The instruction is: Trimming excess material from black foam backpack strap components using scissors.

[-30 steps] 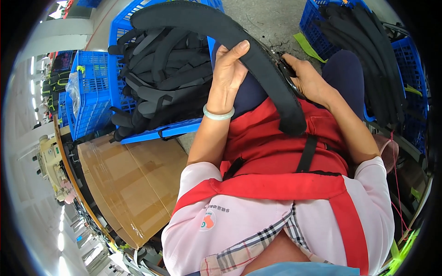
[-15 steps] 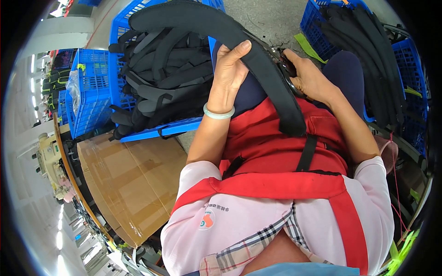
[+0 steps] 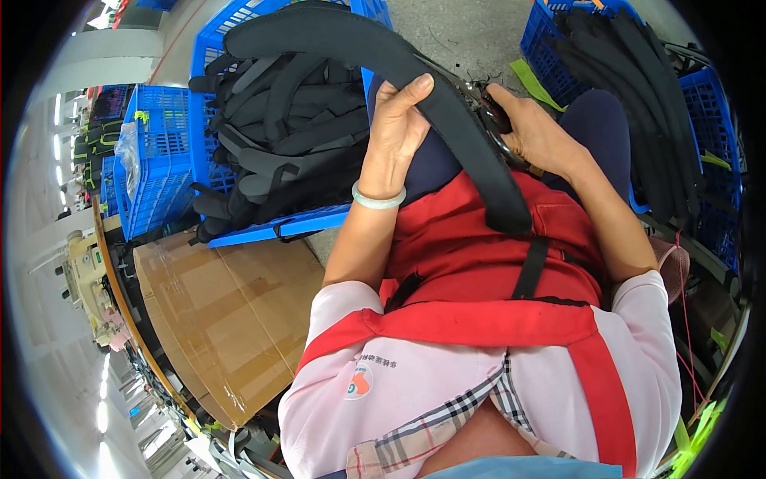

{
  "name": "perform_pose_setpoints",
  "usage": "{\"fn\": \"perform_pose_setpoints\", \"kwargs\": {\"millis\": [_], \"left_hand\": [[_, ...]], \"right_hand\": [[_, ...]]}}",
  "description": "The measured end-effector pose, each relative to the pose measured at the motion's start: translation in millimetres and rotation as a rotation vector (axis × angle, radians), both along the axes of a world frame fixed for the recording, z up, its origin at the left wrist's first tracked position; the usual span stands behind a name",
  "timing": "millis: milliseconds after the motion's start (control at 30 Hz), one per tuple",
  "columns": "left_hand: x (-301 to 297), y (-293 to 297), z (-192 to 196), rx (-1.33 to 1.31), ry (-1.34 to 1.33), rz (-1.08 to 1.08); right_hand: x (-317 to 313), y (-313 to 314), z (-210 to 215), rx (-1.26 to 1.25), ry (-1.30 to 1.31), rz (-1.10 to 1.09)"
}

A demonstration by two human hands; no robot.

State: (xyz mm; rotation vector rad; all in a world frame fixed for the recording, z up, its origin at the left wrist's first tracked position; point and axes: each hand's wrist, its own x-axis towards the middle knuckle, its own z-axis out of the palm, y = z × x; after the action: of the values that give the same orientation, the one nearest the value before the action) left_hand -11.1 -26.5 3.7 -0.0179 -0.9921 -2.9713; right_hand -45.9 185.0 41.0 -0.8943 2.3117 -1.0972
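A long, curved black padded strap (image 3: 467, 132) stretches over my lap, its far end arching above the blue crate on the left. My left hand (image 3: 401, 116) grips its edge near the middle, thumb on top and fingers underneath. On the other side of the strap, my right hand (image 3: 536, 132) is closed around scissors with dark, shiny loop handles (image 3: 499, 120). The blades are mostly hidden beside the strap's far edge. The strap's near end rests against my red apron (image 3: 447, 255).
A blue plastic crate (image 3: 279, 227) full of similar black straps stands at left, beside a cardboard box (image 3: 231, 319). On the right, more black straps (image 3: 638, 104) hang over blue crates. A yellow-green strip (image 3: 536, 84) and dark scraps lie on the grey floor (image 3: 467, 32).
Both hands stay nearly in place with the same grips. The strap's near end has shifted and turned slightly.
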Motion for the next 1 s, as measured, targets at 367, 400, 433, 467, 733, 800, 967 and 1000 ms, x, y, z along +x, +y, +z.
{"fn": "perform_pose_setpoints", "kwargs": {"millis": [367, 400, 433, 467, 733, 800, 967, 1000], "left_hand": [[-14.1, -14.2, 9.2, -0.011, 0.039, 0.091], [-14.4, -11.4, 9.2, -0.01, 0.042, 0.091], [-13.4, -6.7, 8.6, -0.044, 0.053, 0.074], [-12.2, -2.7, 8.4, -0.078, 0.063, 0.053], [-8.4, -1.7, 4.4, -0.005, -0.004, 0.027], [-8.5, 3.2, 8.0, -0.045, -0.002, 0.012], [-5.8, 7.5, 7.7, -0.051, 0.0, 0.044], [-6.5, 7.0, 7.9, -0.049, 0.008, 0.053]], "right_hand": [[3.9, 1.1, -9.3, -0.038, -0.014, -0.105], [4.0, -0.8, -9.4, -0.037, -0.011, -0.105], [4.2, -3.5, -9.3, -0.071, -0.002, -0.099], [4.2, -4.5, -9.0, -0.104, 0.006, -0.098], [-8.1, -4.8, -8.9, -0.078, -0.05, -0.018], [-9.9, -3.0, -8.8, -0.106, 0.004, -0.034], [-14.2, -3.4, -11.0, -0.13, -0.019, -0.028], [-14.0, -3.2, -12.1, -0.133, -0.051, -0.024]]}}
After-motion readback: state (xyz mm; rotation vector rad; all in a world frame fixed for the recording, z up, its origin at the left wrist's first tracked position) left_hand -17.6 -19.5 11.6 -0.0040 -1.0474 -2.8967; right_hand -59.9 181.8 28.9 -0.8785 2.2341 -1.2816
